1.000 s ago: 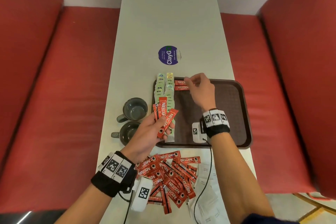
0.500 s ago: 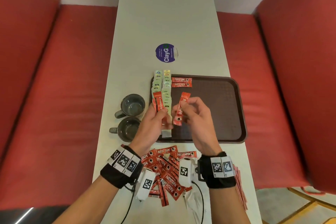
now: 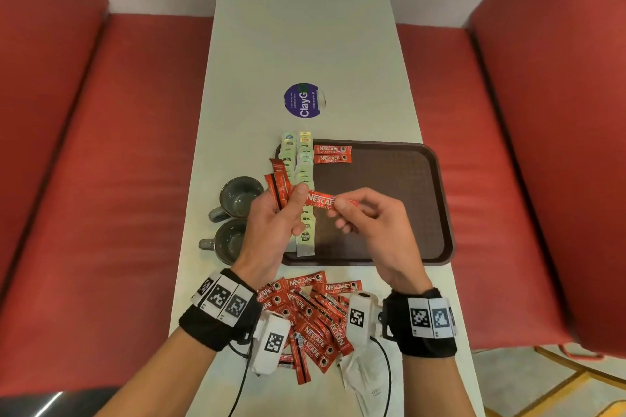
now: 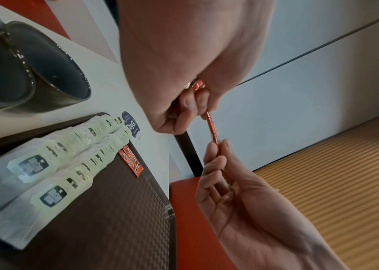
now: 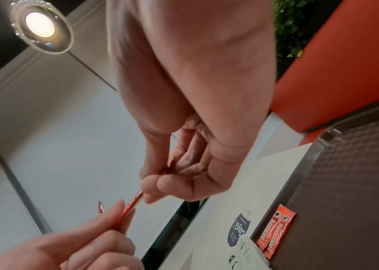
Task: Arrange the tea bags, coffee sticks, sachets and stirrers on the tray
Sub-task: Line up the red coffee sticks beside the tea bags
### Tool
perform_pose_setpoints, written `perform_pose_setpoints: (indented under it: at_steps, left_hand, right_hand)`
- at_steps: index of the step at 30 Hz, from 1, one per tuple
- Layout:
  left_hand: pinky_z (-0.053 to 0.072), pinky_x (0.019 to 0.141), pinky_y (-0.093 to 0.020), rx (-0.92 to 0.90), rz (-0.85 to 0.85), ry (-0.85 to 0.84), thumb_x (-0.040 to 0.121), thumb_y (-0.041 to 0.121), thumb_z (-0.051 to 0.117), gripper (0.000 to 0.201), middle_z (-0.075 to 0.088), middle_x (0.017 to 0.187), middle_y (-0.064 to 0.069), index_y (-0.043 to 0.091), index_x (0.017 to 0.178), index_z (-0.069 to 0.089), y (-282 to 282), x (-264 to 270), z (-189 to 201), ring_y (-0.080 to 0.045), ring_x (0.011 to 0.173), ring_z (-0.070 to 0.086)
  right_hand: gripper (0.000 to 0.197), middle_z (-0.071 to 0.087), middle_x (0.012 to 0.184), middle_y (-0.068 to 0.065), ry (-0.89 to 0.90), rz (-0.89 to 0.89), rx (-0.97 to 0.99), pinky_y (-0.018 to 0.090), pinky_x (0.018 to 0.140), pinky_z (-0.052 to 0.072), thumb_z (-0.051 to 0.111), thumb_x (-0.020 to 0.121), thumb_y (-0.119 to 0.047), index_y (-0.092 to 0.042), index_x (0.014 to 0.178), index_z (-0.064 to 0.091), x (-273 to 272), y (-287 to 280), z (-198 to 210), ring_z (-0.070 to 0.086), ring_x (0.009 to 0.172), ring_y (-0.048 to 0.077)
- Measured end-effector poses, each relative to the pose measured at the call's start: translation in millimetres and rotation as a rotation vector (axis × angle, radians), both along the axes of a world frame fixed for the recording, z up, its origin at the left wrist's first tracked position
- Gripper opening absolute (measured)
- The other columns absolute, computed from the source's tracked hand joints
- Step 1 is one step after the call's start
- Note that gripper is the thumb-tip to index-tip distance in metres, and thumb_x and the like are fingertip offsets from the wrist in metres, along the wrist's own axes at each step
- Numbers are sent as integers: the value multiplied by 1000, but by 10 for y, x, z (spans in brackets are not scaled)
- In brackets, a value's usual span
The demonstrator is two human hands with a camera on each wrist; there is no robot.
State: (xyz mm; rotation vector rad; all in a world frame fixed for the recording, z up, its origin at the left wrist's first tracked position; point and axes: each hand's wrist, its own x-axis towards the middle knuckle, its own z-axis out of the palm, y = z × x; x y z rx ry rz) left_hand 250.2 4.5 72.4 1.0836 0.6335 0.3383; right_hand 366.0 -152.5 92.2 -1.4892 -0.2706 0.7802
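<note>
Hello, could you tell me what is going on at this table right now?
A person is laying out drink supplies on a brown tray. Two rows of tea bags line its left side, and two coffee sticks lie beside them. Both hands pinch one more coffee stick above the tray: the left hand, which also holds spare sticks, and the right hand. A pile of sticks waits on the table.
</note>
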Motion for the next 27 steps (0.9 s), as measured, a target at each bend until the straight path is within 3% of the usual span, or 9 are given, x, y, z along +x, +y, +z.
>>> perform_pose_setpoints:
  at_steps: [3,5,8,11,14,16,19,23,27]
  left_hand:
    - [35,63,-29,-53,8,-18,100,49,69,45,62,125,-15,24,139,69,-48,32,-24,-31,81,35]
    - [35,62,-27,-39,7,-14,103,47,68,43,60,124,-12,23,139,68,-65,43,-71,-31,80,35]
    - [35,59,-23,-2,10,32,106,42,65,41,59,95,-9,21,141,66,-43,53,-86,-11,66,37]
    - [28,60,-26,-37,21,80,110,31,60,41,49,74,10,12,146,56,18,37,-74,-9,63,28]
    - [21,64,-35,-104,34,111,113,23,56,22,36,76,4,7,128,52,73,-24,-94,-21,72,17]
    - [22,63,-34,-127,15,114,113,22,55,7,32,79,0,17,112,59,68,-64,-96,-22,73,17]
    - [24,62,-33,-105,-16,125,113,22,54,8,34,79,1,27,114,60,39,-108,-90,-15,68,26]
    - [27,63,-32,-85,-26,158,113,24,55,16,35,79,3,9,117,49,22,-176,-142,-13,68,27]
    - [29,63,-32,-75,-28,170,113,24,56,12,34,80,1,13,111,53,22,-228,-183,-15,69,26]
  right_hand:
    - [19,77,90,29,4,-114,-12,28,63,51,87,91,-14,1,100,80,43,-6,-44,62,71,23]
    - [22,75,90,33,0,-153,-36,28,60,50,90,88,-16,2,96,80,74,-2,-71,60,71,25]
    - [19,77,94,31,32,-113,-17,25,65,54,84,94,-12,4,105,80,163,-17,-95,63,73,23]
    - [17,79,99,22,16,-171,-34,25,72,60,77,99,-8,1,113,80,398,-55,-249,67,79,20]
    - [10,80,94,5,-97,-295,-227,33,83,64,79,100,-16,-16,108,84,741,1,-559,71,84,17]
    - [5,80,90,-3,-170,-317,-400,40,88,67,84,97,-24,-27,101,84,978,101,-795,76,82,18]
    - [7,79,92,-4,-263,-201,-567,47,94,64,87,93,-30,-32,93,80,1254,313,-1069,78,93,23]
    - [9,78,105,2,-347,-107,-682,43,108,56,85,95,-33,-33,95,76,1473,562,-1295,71,110,23]
    - [10,75,114,8,-330,-107,-779,33,91,52,83,97,-34,-34,92,74,1558,694,-1385,64,93,17]
